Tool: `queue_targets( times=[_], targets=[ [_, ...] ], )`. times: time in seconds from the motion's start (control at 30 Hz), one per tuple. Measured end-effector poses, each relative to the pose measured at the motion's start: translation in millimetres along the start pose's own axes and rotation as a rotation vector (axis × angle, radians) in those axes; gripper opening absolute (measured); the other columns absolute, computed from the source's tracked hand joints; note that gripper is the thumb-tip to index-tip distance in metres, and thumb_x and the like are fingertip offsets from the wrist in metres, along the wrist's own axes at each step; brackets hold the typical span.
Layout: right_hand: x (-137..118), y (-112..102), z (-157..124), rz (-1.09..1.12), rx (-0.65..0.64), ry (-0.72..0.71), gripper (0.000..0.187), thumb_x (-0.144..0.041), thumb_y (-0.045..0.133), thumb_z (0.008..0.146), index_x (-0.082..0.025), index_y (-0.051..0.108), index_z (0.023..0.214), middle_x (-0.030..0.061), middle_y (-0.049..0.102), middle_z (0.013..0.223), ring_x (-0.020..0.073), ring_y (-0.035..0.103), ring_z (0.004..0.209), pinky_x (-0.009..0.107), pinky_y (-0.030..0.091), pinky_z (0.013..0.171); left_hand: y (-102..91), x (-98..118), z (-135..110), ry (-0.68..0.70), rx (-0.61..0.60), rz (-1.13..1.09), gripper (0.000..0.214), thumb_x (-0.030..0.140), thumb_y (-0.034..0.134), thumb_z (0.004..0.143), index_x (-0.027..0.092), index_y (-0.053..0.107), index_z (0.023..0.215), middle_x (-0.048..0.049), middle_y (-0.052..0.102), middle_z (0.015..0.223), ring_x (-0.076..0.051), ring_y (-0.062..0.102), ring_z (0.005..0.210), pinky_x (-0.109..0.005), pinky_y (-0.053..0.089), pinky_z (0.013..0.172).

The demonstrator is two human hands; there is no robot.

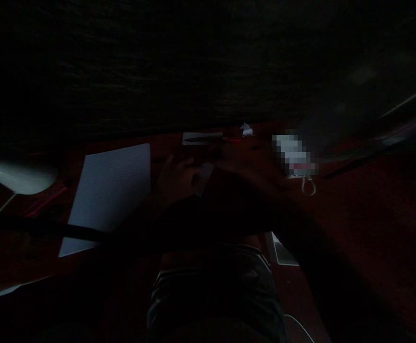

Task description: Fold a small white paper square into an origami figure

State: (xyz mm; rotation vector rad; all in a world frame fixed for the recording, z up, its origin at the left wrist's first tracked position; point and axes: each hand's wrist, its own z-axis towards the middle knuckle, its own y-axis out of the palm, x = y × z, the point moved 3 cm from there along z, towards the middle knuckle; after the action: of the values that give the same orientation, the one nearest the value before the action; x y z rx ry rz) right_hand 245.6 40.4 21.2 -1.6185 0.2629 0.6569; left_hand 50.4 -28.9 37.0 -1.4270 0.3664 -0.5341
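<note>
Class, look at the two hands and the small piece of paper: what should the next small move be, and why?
Probably bring the fingers of the right hand onto the upper edge of the small piece of paper. It shows between both hands, with the left hand right at it and the right close to that edge, though the dimness hides either grip.

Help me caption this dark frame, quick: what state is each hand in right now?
Left hand: fingers bent, beside the small paper piece; grip cannot be told.
Right hand: too dark to tell open, closed or holding.
</note>
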Motion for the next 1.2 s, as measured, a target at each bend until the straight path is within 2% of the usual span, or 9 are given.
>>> queue_targets(
  times=[0.17,0.3,0.43,0.5,0.63,0.73,0.87,1.07,1.2],
  targets=[
    [-4,3,1,-0.075,-0.009,0.033,0.020,-0.027,0.081,0.105,-0.026,0.087,0.124,0.0096,0.088,0.136,0.0305,0.083,0.126,0.041,0.067,0.109,1.1,-1,0,0.014,-0.002,0.021,0.037,0.037,0.065,0.108,0.026,0.090,0.133,-0.0162,0.082,0.125,-0.041,0.071,0.132,-0.063,0.049,0.114],
    [-8,7,4,-0.105,-0.015,0.060,0.022,-0.032,0.078,0.108,-0.023,0.087,0.126,0.0128,0.087,0.139,0.0316,0.082,0.132,0.042,0.064,0.116,1.5,-1,0,0.021,0.007,0.025,0.034,0.036,0.067,0.107,0.026,0.090,0.130,-0.0151,0.082,0.127,-0.041,0.070,0.134,-0.062,0.049,0.115],
    [-13,7,7,-0.122,-0.016,0.094,0.027,-0.042,0.084,0.104,-0.023,0.088,0.123,0.0141,0.087,0.137,0.0328,0.082,0.134,0.043,0.062,0.119,2.3,-1,1,0.019,0.002,0.031,0.034,0.033,0.067,0.106,0.026,0.089,0.131,-0.0151,0.082,0.129,-0.041,0.071,0.134,-0.062,0.049,0.115],
    [-14,4,7,-0.090,-0.025,0.104,0.024,-0.038,0.087,0.102,-0.022,0.087,0.120,0.0134,0.088,0.135,0.0328,0.082,0.133,0.043,0.063,0.117,1.5,-1,1,0.020,0.006,0.027,0.034,0.032,0.066,0.106,0.026,0.090,0.129,-0.0150,0.082,0.128,-0.041,0.071,0.134,-0.063,0.049,0.115],
    [-8,-3,6,0.077,-0.047,0.120,0.009,-0.016,0.083,0.101,-0.020,0.085,0.109,0.0127,0.087,0.132,0.0295,0.083,0.124,0.037,0.065,0.106,-0.6,-1,2,0.014,-0.005,0.018,0.035,0.034,0.066,0.104,0.026,0.091,0.128,-0.0155,0.082,0.127,-0.042,0.070,0.134,-0.064,0.048,0.116],
    [-1,-5,6,0.180,-0.039,0.102,0.011,-0.008,0.080,0.099,-0.018,0.082,0.103,0.0123,0.087,0.129,0.0268,0.082,0.121,0.034,0.063,0.105,-1.3,-1,3,0.009,-0.010,-0.004,0.036,0.033,0.066,0.103,0.025,0.091,0.128,-0.0162,0.082,0.127,-0.042,0.070,0.134,-0.064,0.048,0.115],
    [7,-2,10,0.265,-0.043,0.073,0.018,-0.004,0.078,0.097,-0.019,0.082,0.106,0.0103,0.088,0.129,0.0253,0.083,0.122,0.032,0.065,0.106,-1.0,-1,2,0.000,-0.015,-0.023,0.036,0.034,0.066,0.103,0.026,0.091,0.128,-0.0166,0.082,0.128,-0.042,0.070,0.133,-0.066,0.045,0.118],
    [22,-7,19,0.184,0.017,0.008,0.023,-0.003,0.070,0.099,-0.020,0.084,0.104,0.0108,0.088,0.131,0.0287,0.082,0.127,0.040,0.063,0.116,-0.6,0,2,-0.007,-0.011,-0.021,0.033,0.032,0.065,0.105,0.027,0.091,0.124,-0.0156,0.082,0.131,-0.043,0.069,0.137,-0.066,0.047,0.117],
    [27,-12,20,0.173,0.024,0.015,0.023,-0.001,0.074,0.096,-0.020,0.084,0.105,0.0094,0.088,0.127,0.0252,0.083,0.122,0.040,0.065,0.114,-0.9,-1,2,-0.006,-0.014,-0.038,0.034,0.031,0.066,0.104,0.026,0.090,0.128,-0.0157,0.081,0.134,-0.043,0.069,0.138,-0.067,0.046,0.119]
  ],
)
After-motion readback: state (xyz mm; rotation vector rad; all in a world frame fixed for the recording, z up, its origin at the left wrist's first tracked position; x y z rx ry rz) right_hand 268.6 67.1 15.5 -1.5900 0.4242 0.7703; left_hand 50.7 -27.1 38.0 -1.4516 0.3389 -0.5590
